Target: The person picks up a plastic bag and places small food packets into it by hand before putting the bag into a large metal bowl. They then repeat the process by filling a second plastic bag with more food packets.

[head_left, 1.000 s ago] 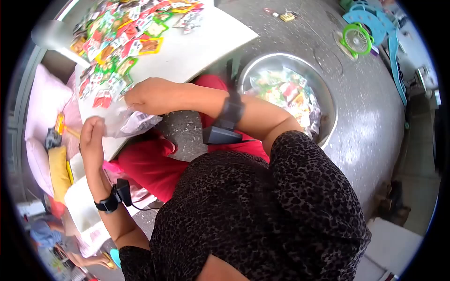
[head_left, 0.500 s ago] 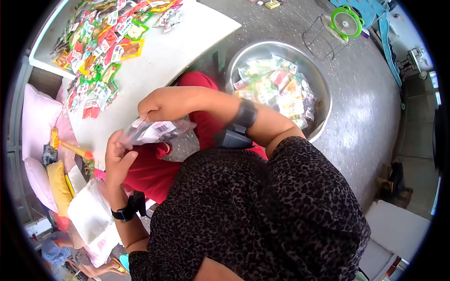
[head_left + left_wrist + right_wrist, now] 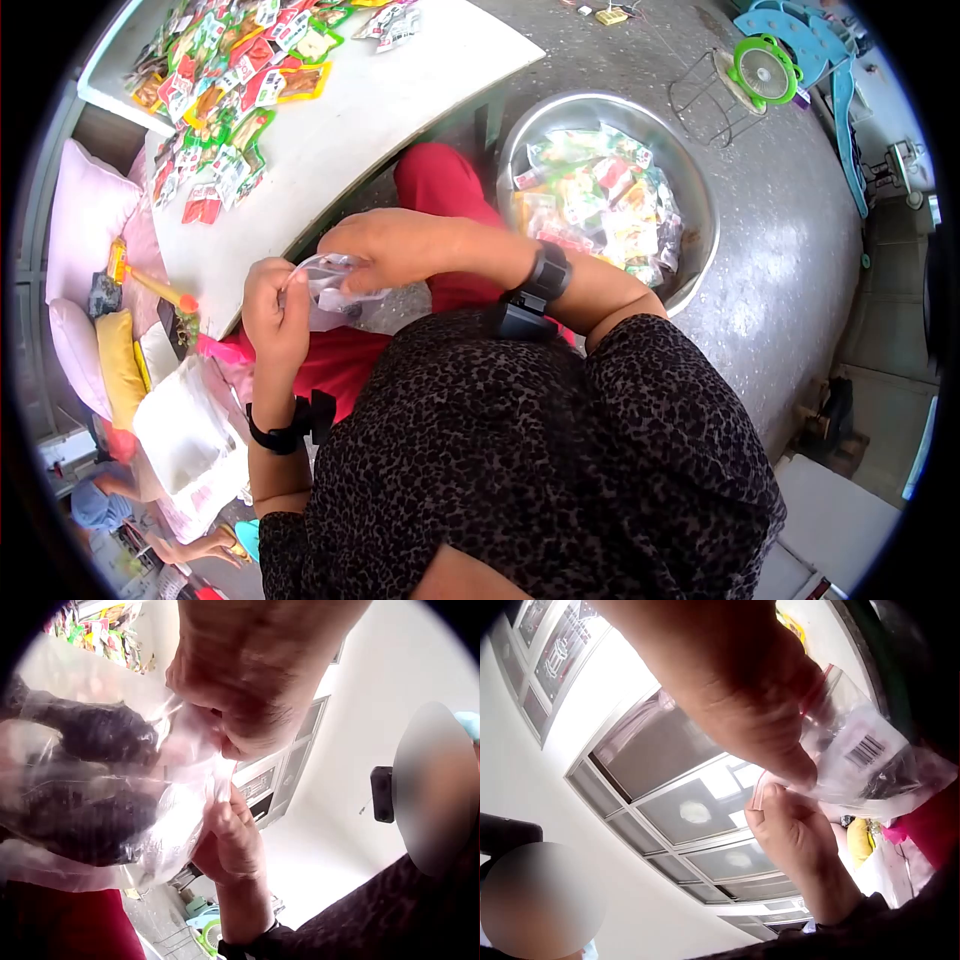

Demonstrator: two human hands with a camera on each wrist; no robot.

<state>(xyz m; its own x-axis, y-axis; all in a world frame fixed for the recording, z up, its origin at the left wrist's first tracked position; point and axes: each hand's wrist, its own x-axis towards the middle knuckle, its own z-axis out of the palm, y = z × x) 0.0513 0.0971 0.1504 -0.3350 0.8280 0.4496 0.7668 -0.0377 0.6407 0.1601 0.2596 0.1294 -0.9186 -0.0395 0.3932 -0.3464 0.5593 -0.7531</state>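
Between the two hands, over the lap, is a clear plastic bag (image 3: 335, 290) with dark pieces inside, seen through the film of the bag (image 3: 112, 787) in the left wrist view. My left hand (image 3: 277, 315) pinches one side of its mouth between thumb and fingers. My right hand (image 3: 385, 248) grips the opposite side, its thumb on the film. In the right wrist view the bag (image 3: 862, 754) shows a barcode label and a red strip along its mouth. The bag's mouth looks parted in the head view.
Colourful small packets (image 3: 240, 85) lie heaped on the white table (image 3: 400, 80) at upper left. A metal basin (image 3: 708, 215) with more packets stands on the floor to the right. Beyond it are a wire stand and a green fan (image 3: 765, 70). Pillows (image 3: 90, 205) lie at far left.
The bag was stretched sideways between the hands; it now hangs with its mouth parted. The left hand has moved right towards the body, and the right hand has come down and nearer to it.
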